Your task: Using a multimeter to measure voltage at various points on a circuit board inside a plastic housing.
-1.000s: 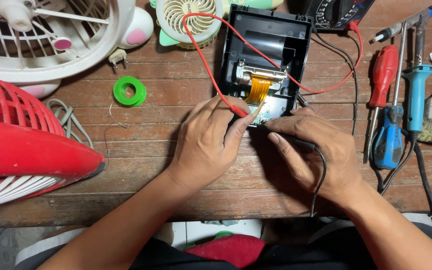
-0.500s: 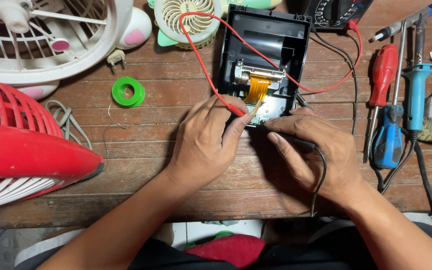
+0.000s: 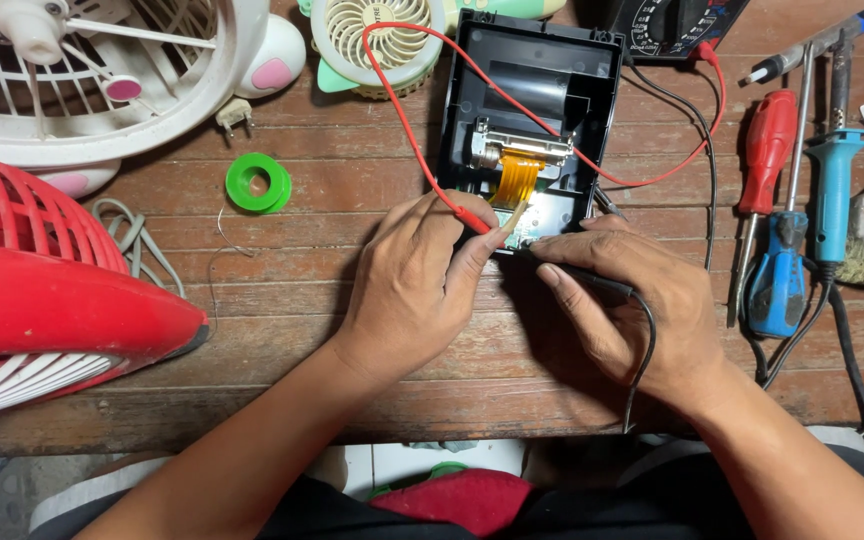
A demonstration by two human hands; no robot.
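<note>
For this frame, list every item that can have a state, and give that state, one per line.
Black device: cover off, orange ribbon cable exposed.
Red probe: pinched in left hand, tip on the device's board.
Black probe: held in right hand, tip on the board.
Multimeter: leads plugged in, dial setting unreadable.
Green spool: lying flat, untouched.
Red screwdriver: lying unused.
</note>
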